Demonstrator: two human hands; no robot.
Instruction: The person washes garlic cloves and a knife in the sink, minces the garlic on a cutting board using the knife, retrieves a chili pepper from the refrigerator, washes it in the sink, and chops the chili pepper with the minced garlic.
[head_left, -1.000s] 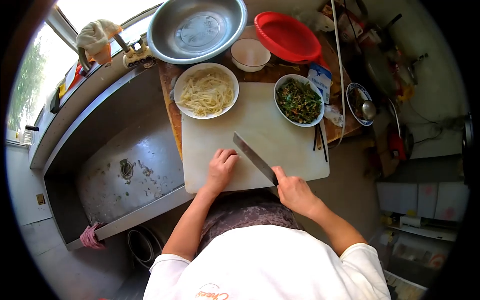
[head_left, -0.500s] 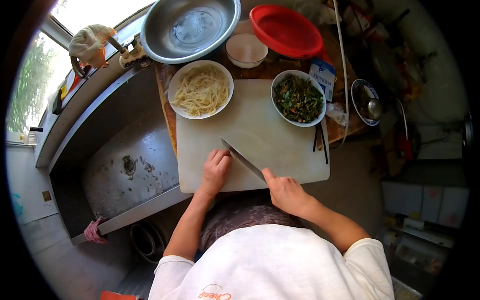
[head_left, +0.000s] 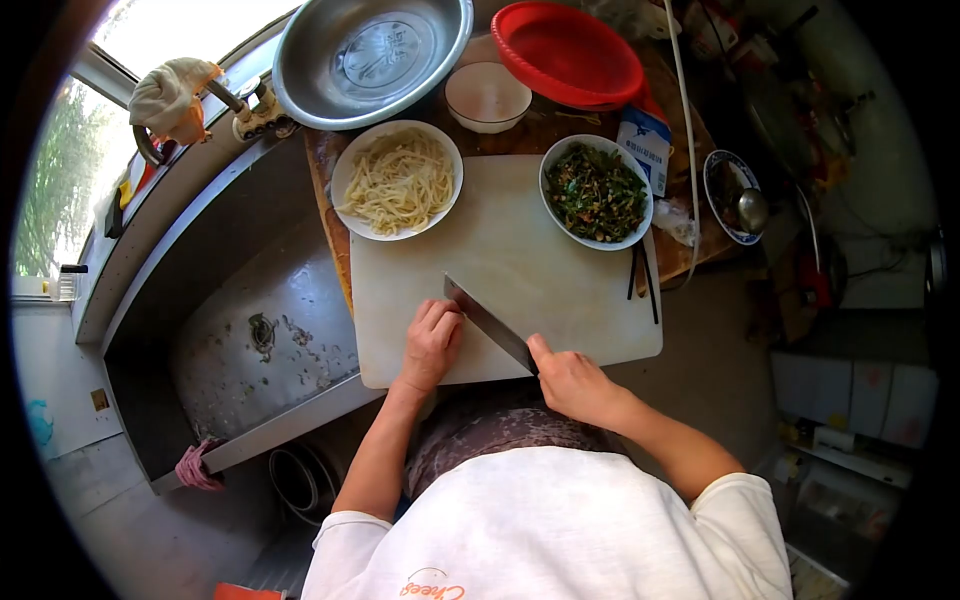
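Observation:
My right hand (head_left: 578,383) is wrapped round the handle of a kitchen knife (head_left: 490,322), whose blade points up and left across the white cutting board (head_left: 520,230). My left hand (head_left: 433,343) is closed, its fingers curled down on the board right beside the blade near its tip. Whatever may be under those fingertips is hidden. At the board's upper left is a white bowl of pale shredded strips (head_left: 398,182). A bowl of chopped greens (head_left: 597,195) stands at its upper right.
A metal basin (head_left: 375,55), a red plastic basin (head_left: 568,50) and a white bowl (head_left: 488,97) stand behind the board. Black chopsticks (head_left: 648,285) lie at its right edge. Left is a steel sink (head_left: 230,300) with scraps. A plate with a spoon (head_left: 733,198) sits far right.
The knife blade has tilted, so more of its flat face shows. Both hands stay in nearly the same places; the whole view has shifted slightly.

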